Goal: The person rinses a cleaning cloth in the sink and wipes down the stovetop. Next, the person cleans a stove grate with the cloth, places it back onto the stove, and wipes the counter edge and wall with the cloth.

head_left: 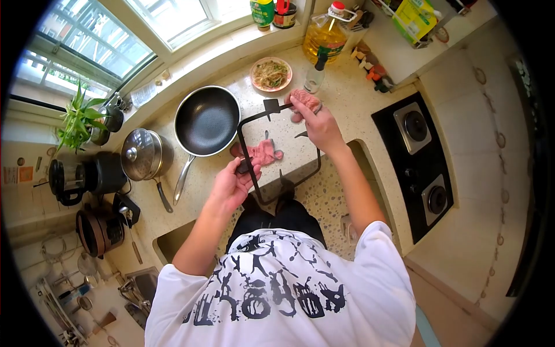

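Observation:
A black metal stove grate (241, 137), roughly square with inward prongs, is held up in front of me above the counter's front edge. My left hand (231, 182) has its fingers closed on the grate's left bar. At the far side, my right hand (321, 128) pinches a crumpled pink cloth (305, 99) against the grate's upper bar. Another pink cloth (264, 152) lies on the counter beyond the grate, close to my left fingers. The grate's lower right part hangs over the floor.
On the left stand a frying pan (207, 118) and a lidded pot (140, 155), handles pointing towards me. Behind are a plate of food (270, 74), a glass bottle (314, 80) and an oil jug (325, 39). A black two-burner stove (425, 168) is at right.

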Motion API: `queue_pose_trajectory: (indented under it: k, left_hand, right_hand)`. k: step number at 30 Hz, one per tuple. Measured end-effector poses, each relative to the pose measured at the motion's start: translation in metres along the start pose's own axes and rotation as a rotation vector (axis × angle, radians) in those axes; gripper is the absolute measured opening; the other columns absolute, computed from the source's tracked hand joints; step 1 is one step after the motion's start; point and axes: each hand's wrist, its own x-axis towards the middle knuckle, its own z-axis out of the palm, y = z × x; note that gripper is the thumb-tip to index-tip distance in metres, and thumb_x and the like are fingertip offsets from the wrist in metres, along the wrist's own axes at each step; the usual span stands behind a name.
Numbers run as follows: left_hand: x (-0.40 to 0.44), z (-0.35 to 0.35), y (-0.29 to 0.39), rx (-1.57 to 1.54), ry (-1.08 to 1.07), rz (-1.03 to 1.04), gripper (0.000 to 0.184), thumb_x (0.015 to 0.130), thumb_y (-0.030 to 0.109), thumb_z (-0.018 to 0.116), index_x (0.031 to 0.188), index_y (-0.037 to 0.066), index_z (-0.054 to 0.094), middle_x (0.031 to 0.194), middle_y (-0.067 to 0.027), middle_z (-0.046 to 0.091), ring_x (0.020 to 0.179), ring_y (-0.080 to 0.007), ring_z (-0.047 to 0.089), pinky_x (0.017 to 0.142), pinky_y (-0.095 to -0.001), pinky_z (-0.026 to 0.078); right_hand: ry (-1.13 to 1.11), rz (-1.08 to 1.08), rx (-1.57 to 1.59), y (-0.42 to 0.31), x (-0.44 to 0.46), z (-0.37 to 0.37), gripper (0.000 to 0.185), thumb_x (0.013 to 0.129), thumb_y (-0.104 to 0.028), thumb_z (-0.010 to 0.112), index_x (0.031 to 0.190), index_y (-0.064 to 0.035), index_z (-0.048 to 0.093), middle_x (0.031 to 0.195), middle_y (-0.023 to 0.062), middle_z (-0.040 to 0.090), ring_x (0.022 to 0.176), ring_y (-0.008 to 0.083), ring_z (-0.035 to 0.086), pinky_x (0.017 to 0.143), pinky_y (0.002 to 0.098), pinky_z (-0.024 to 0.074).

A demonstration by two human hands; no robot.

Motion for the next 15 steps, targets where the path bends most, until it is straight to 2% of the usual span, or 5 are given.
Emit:
queue_pose_trajectory:
  k: [1, 5, 8, 11, 15]
  left_hand:
    - [0.001, -0.003, 0.0, -0.002, -0.005, -0.002, 0.036, 0.11, 0.024, 0.041, 0.119, -0.006, 0.059, 0.108, -0.021, 0.074, 0.089, -0.0251, 0.075, 0.086, -0.0415, 0.063]
    - [0.002, -0.013, -0.001, 0.006, -0.001, -0.007, 0.036, 0.11, 0.025, 0.042, 0.118, -0.004, 0.061, 0.108, -0.0197, 0.074, 0.089, -0.0238, 0.075, 0.086, -0.0412, 0.063]
    - [0.002, -0.016, -0.001, -0.026, -0.014, -0.006, 0.036, 0.11, 0.024, 0.041, 0.119, -0.005, 0.061, 0.109, -0.0185, 0.074, 0.088, -0.023, 0.075, 0.086, -0.0397, 0.063]
    - [0.005, -0.017, 0.003, -0.084, -0.038, 0.012, 0.037, 0.11, 0.023, 0.041, 0.121, -0.006, 0.061, 0.11, -0.0174, 0.074, 0.088, -0.0223, 0.075, 0.087, -0.038, 0.062]
    - [0.006, -0.006, 0.012, -0.114, -0.029, 0.035, 0.036, 0.109, 0.021, 0.042, 0.121, -0.007, 0.062, 0.109, -0.016, 0.075, 0.09, -0.0224, 0.075, 0.09, -0.0379, 0.062]
  right_hand:
    - [-0.146, 0.16, 0.159, -0.008, -0.002, -0.007, 0.054, 0.086, 0.006, 0.057, 0.137, -0.0099, 0.062, 0.12, 0.0103, 0.072, 0.094, 0.0276, 0.071, 0.085, 0.0372, 0.057]
    - [-0.053, 0.169, 0.175, -0.003, -0.014, -0.004, 0.052, 0.088, 0.007, 0.056, 0.138, -0.0095, 0.061, 0.112, 0.0091, 0.073, 0.084, 0.0279, 0.071, 0.077, 0.037, 0.0577]
    - [0.103, 0.075, 0.165, 0.001, -0.032, 0.002, 0.054, 0.089, 0.007, 0.055, 0.141, -0.0103, 0.059, 0.108, 0.0129, 0.072, 0.084, 0.033, 0.071, 0.072, 0.0399, 0.0574]
    - [-0.092, 0.237, -0.068, 0.011, -0.097, 0.017, 0.059, 0.089, 0.005, 0.055, 0.145, -0.0141, 0.057, 0.102, 0.0193, 0.071, 0.083, 0.0375, 0.07, 0.068, 0.0423, 0.0566]
    - [-0.009, 0.331, 0.018, -0.018, -0.131, 0.018, 0.064, 0.088, 0.003, 0.054, 0.148, -0.0203, 0.055, 0.092, 0.0237, 0.069, 0.076, 0.0402, 0.069, 0.063, 0.046, 0.0547]
